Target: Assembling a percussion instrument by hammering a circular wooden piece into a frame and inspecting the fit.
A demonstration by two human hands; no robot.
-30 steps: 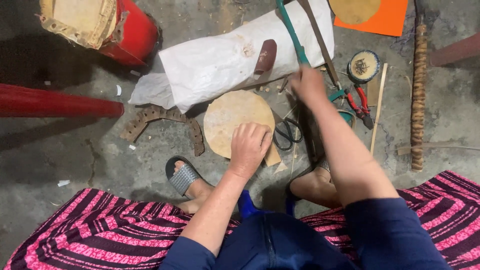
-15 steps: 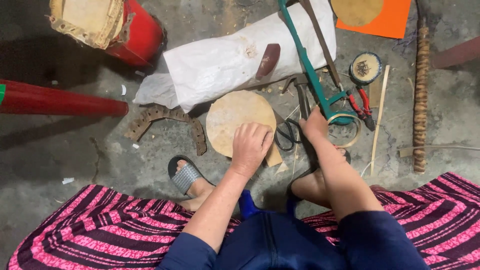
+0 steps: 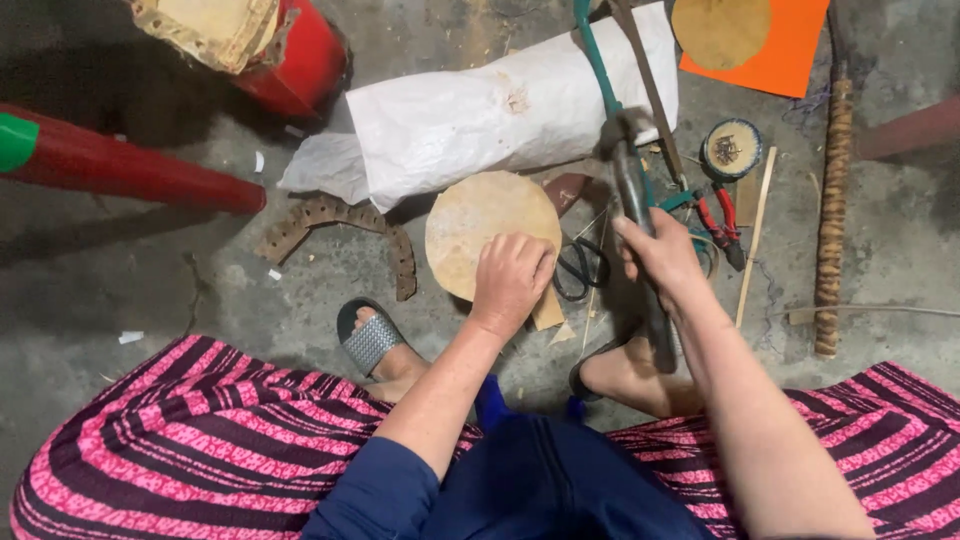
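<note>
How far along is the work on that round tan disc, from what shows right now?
Done: the round tan disc lies flat on the concrete floor, pinned at its near edge by the left hand. In hand: the right hand grips a hammer, head raised beside the disc. Left: no mark of hammering shows on the disc; scissors and red pliers lie unused alongside.

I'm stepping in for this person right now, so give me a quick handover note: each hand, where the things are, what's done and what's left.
Left hand: pressing the round tan disc flat on the concrete floor.
Right hand: gripping a dark hammer, head raised beside the disc.
Nearby: scissors right of the disc, red-handled pliers, curved notched strip to the left.
Done: disc is laid down and held.
Left: no strike on the disc yet.
</note>
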